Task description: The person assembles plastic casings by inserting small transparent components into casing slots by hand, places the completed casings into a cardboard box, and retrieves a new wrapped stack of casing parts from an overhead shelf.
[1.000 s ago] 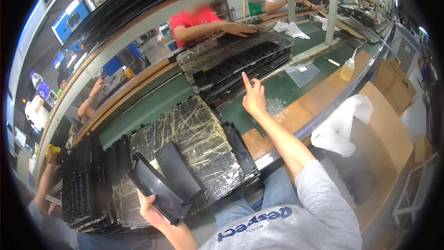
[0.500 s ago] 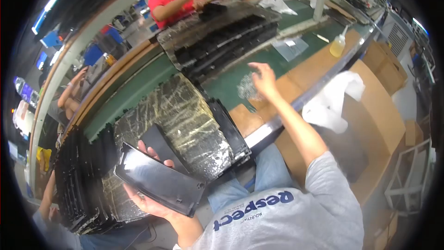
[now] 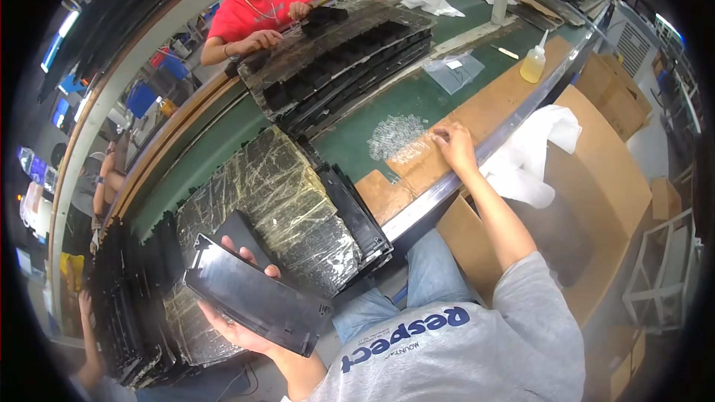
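**Left hand held a glossy black plastic panel over the taped board**

Left of the taped board (image 3: 279, 190) stood ribbed black plastic parts (image 3: 134, 298), packed close. Over the board's near left portion, the left hand (image 3: 240, 333) gripped the panel (image 3: 257, 294), its thumb side along the near long edge and fingertips showing past the far one. The panel was tilted, its smooth face up. It looked light, thin and stiff, probably slippery on the glossy face; the long edges seemed the sound place to take hold, since the small clips and slots at its ends looked easier to snap or scratch. A second dark panel (image 3: 249, 232) lay on the board, partly behind the first.

Beyond the board, a co-worker in a red shirt (image 3: 249, 15) had both hands at another stack. Right of the board lay a scatter of small clear pieces (image 3: 398, 134), and just beside them the right hand (image 3: 459, 150) was half closed over a cardboard sheet (image 3: 491, 108), fingertips drawn together; whether they pinched a piece could not be told.
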Available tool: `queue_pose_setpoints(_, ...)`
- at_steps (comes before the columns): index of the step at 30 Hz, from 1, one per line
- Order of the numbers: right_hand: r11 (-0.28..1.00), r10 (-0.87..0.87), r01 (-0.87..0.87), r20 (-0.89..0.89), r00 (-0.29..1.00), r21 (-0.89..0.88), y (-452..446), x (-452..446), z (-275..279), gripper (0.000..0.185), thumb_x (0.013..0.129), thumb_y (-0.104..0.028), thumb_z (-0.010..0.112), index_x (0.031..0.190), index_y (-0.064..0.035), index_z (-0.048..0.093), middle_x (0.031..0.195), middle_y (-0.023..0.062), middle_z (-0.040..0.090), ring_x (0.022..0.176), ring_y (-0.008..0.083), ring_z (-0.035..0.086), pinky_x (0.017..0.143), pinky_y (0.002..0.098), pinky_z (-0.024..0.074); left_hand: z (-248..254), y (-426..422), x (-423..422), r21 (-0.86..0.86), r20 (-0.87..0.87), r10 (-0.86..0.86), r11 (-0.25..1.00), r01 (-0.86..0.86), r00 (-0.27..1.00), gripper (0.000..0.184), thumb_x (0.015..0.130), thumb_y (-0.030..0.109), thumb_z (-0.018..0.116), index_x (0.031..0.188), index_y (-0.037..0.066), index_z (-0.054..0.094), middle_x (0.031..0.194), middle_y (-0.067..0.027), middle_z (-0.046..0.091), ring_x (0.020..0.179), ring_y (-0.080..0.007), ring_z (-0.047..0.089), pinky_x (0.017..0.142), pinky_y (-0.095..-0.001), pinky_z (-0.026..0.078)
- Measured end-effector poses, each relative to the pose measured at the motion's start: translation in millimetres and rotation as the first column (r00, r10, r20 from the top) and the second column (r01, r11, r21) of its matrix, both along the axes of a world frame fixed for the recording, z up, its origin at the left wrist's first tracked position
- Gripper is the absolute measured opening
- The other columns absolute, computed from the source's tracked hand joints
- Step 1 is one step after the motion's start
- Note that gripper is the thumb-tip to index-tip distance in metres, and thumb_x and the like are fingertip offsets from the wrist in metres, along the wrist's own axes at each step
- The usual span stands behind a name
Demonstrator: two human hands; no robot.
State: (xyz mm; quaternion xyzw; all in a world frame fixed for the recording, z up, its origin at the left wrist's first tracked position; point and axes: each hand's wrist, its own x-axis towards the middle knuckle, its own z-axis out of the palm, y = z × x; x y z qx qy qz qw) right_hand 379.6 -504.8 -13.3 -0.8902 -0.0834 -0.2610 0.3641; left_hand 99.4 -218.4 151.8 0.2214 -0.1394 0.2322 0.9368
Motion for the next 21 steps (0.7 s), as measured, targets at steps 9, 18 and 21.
queue_pose_setpoints(9, 0.999, -0.033, 0.031, -0.061, 0.998, -0.034, 8, -10, 10, 0.015, 0.070, -0.012, 0.067, 0.081, -0.0008, 0.065, 0.088, 0.0153, 0.060, 0.089, 0.0313, 0.055, 0.081, 0.0379, 0.0438, -2, -4, 2, 0.045, -0.022, 0.050, 0.998, -0.049, 0.998, 0.057, 0.091, 0.042, 0.036, 0.136, 0.007, 0.029, 0.141, -0.0149, 0.029, 0.122, -0.0297, 0.039, 0.092, -0.0480, 0.039)
queue_pose_setpoints(18, 0.999, -0.033, 0.030, -0.100, 0.994, -0.032, 5, -8, 10, 0.015, 0.069, -0.012, 0.067, 0.080, -0.0016, 0.065, 0.086, 0.0140, 0.061, 0.087, 0.0305, 0.056, 0.080, 0.0372, 0.0443, -4, -3, -3, 0.024, -0.046, 0.086, 0.996, -0.085, 0.995, 0.057, 0.091, 0.043, 0.035, 0.135, 0.008, 0.031, 0.140, -0.0151, 0.030, 0.120, -0.0311, 0.042, 0.089, -0.0502, 0.041)
queue_pose_setpoints(21, 0.999, -0.007, 0.002, -0.105, 0.994, -0.043, 3, -8, 12, 0.014, 0.069, -0.012, 0.068, 0.079, -0.0018, 0.064, 0.085, 0.0137, 0.062, 0.083, 0.0292, 0.058, 0.078, 0.0345, 0.0454, -4, -5, -5, 0.007, -0.035, 0.077, 0.997, -0.077, 0.996, 0.056, 0.091, 0.043, 0.035, 0.135, 0.008, 0.031, 0.139, -0.0159, 0.031, 0.119, -0.0321, 0.043, 0.090, -0.0511, 0.040)
